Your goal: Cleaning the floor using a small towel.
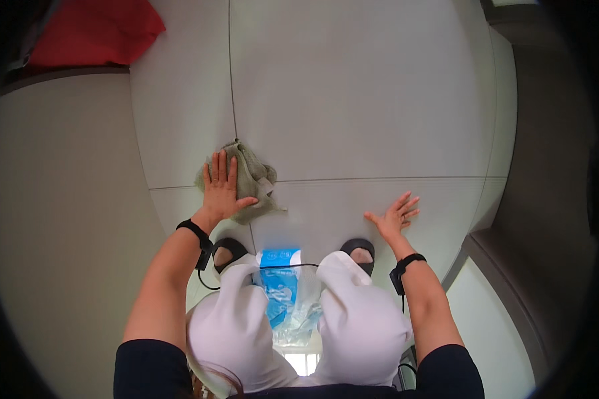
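Note:
A grey-green cloth [249, 174] lies crumpled on the tiled floor, left of the middle. My left hand [223, 191] rests flat on top of it, fingers stretched out and thumb apart, not closed round the cloth. Off to the right, my right hand [395, 217] has its fingers spread and holds nothing. It is over the floor tiles; whether it touches them I cannot tell. Both wrists wear black bands with a small device and a cable.
Between my dark slippers [359, 254] sits a blue and clear plastic package [278, 292]. A black cable [306, 265] runs across my knees. Pale panels rise at the left [66, 199], a dark surface [546, 146] at the right. Something red [96, 33] is at the far left.

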`<action>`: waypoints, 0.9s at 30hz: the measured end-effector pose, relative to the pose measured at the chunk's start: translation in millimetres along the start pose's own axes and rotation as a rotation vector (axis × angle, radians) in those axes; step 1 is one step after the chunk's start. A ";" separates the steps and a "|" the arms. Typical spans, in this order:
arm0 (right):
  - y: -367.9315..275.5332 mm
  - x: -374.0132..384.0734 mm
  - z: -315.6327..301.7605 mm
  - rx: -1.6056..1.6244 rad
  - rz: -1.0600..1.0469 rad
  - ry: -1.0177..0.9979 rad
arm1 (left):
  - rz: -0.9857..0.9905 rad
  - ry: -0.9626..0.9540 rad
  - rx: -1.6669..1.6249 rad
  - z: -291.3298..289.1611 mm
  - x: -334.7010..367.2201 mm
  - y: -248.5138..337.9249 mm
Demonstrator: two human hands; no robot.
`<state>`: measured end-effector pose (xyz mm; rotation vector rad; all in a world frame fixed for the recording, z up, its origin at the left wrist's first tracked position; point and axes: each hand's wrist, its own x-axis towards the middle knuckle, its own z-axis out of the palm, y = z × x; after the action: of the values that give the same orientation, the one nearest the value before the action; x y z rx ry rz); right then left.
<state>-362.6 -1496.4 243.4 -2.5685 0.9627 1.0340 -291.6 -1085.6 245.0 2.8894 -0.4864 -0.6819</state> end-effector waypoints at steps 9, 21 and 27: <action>1.5 0.6 -5.3 -0.042 -0.021 0.002 | -0.044 0.012 0.016 5.5 3.4 10.4; -3.0 -36.2 -59.3 0.171 -0.466 -0.046 | -0.310 -0.466 -0.495 -22.3 1.8 176.5; -9.4 -96.7 -74.2 0.125 -0.557 -0.042 | -0.444 -0.316 -0.786 -28.1 -77.6 153.9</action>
<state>-368.5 -1471.9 363.0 -2.4734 0.2540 0.8283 -387.4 -1202.2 332.8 2.1407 0.3552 -1.0932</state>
